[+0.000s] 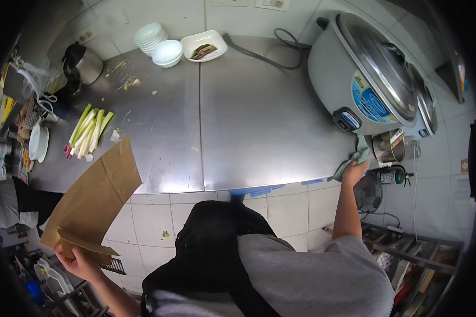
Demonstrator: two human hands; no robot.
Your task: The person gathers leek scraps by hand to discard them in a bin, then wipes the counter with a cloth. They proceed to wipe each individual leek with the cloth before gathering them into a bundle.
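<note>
My left hand (78, 262) grips the lower end of a folded brown piece of cardboard (98, 193), held out at the left past the counter's front edge. The cardboard's upper corner reaches over the counter, close to a bunch of cut scallions (89, 131). At the far right, my right hand (353, 172) is closed on a green cloth (359, 153) at the counter's front right corner, below the big rice cooker (362, 74).
The steel counter (248, 121) has vegetable scraps (128, 79) on its left half. White bowls (167, 53), a white dish (204, 45) with dark pieces and a steel jug (84, 64) stand along the back. A black cord (264, 59) lies near the cooker.
</note>
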